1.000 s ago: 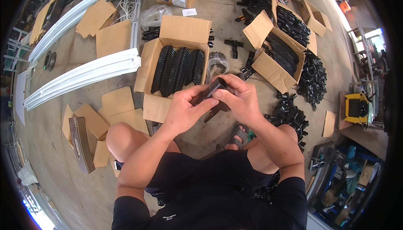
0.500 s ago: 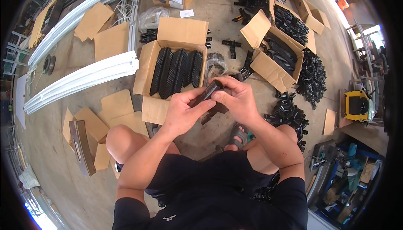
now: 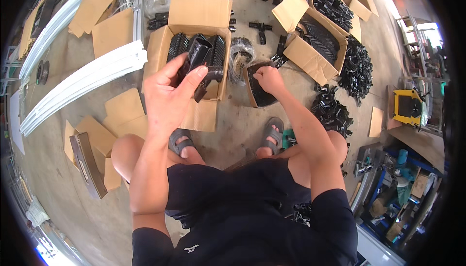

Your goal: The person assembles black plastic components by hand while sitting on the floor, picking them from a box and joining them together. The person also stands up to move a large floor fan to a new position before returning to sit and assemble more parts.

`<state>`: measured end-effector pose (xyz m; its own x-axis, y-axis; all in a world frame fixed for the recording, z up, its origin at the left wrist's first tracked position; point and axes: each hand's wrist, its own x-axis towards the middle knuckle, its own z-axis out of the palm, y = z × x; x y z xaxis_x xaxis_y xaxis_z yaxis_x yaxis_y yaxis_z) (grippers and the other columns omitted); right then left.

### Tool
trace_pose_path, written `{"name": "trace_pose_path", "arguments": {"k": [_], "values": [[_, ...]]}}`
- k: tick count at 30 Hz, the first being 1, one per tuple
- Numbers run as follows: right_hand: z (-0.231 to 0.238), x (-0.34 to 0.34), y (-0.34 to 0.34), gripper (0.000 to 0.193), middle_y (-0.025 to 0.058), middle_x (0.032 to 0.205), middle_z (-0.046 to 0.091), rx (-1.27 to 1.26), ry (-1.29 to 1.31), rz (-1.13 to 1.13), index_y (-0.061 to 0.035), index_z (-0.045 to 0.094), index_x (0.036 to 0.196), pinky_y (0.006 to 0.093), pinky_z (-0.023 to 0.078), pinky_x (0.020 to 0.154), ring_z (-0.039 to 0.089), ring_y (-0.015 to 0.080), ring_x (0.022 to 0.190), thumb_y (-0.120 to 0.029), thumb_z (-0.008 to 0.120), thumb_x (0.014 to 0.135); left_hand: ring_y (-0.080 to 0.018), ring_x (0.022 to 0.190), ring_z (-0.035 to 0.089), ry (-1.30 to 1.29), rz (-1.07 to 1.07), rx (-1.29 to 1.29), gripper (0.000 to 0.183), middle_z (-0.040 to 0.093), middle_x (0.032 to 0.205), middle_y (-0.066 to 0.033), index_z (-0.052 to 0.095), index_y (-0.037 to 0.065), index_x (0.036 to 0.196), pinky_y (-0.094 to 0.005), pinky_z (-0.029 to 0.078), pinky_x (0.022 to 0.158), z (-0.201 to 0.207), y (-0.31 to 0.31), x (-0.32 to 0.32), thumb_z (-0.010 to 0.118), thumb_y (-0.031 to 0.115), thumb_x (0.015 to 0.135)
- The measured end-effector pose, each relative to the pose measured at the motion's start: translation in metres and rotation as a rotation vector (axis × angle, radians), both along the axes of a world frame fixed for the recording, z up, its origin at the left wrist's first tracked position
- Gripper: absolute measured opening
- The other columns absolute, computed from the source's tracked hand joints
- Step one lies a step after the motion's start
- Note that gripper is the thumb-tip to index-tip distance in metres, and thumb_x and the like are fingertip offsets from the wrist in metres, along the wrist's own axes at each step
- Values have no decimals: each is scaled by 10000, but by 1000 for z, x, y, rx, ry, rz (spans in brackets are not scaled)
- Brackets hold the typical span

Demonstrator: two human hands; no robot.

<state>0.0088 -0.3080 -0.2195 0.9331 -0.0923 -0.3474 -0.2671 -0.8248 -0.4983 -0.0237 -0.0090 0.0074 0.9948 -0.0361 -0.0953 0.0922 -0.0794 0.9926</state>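
Note:
A black T-shaped pipe fitting is gripped in my left hand, its hollow end tilted up and its side arm pointing right. It is held above an open cardboard box with rows of black ribbed parts. My right hand is at a small open carton of dark contents. Its fingers are closed together over the carton's inside; whatever they hold is too small to tell. Between the two boxes lies a clear plastic bag with dark items.
Another open box of black parts stands at the right, beside heaps of black fittings. Long white metal profiles lie at the left near flattened cardboard. A loose black fitting rests on the floor ahead.
My right hand has let go of the fitting and moved down to the small carton. My left hand has carried the fitting left and up, over the large box.

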Motion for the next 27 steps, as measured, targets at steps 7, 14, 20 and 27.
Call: {"name": "trace_pose_path", "arguments": {"k": [7,14,20,27], "values": [[-67,-10,-10,189,179,1000,718,-241,52,64,-110,751,984,463,568,818,705,367,908,-238,664,875,-35,734,568,-62,43,88,349,683,860,-3,687,-63,1165,-204,487,639,-4,8,1,788,56,853],[-119,-25,2,202,201,1092,655,-432,12,346,-62,682,1018,469,585,740,705,391,871,-113,536,887,-122,744,677,-288,5,360,334,736,911,-110,703,-17,1100,-269,539,661,-3,8,7,812,52,793],[-116,-19,3,208,199,1072,656,-403,-41,390,-28,639,1028,459,592,725,709,375,853,-77,499,883,-237,777,724,-452,-56,674,331,733,954,-128,703,25,1083,-309,564,668,-12,7,12,818,88,779],[-119,-22,8,271,211,1149,645,-473,17,478,-38,637,1130,439,601,741,719,347,871,-84,472,921,-277,793,717,-555,-95,862,368,735,1014,-95,697,56,1075,-347,586,668,-10,-1,4,825,171,749]]}}
